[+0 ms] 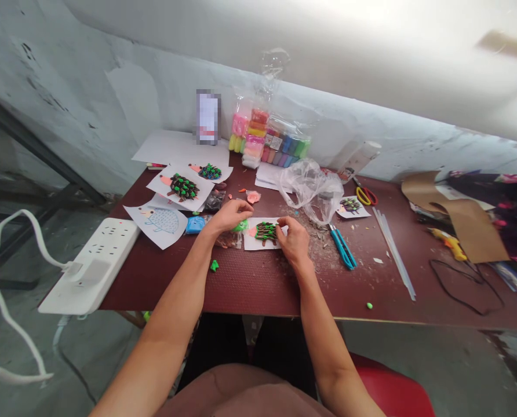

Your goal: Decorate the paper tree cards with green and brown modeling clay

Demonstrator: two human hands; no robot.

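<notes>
My left hand [229, 215] curls just above a lump of bright green modelling clay [240, 226], and I cannot tell whether it grips the lump. My right hand [294, 240] has its fingers at the right edge of a white paper hedgehog card [252, 243], beside the brown and green clay spines [266, 233] on it. Both hands rest over the dark red table [258, 289]. A small blue clay piece [195, 225] lies left of my left hand. A finished-looking hedgehog sheet [182, 188] lies farther back.
A white power strip [88, 266] with its cable sits at the table's left end. Teal scissors [342, 247] lie right of my right hand, near a crumpled plastic bag [310, 191]. Packs of coloured clay [269, 136] stand at the back. A yellow glue gun [448, 243] lies right.
</notes>
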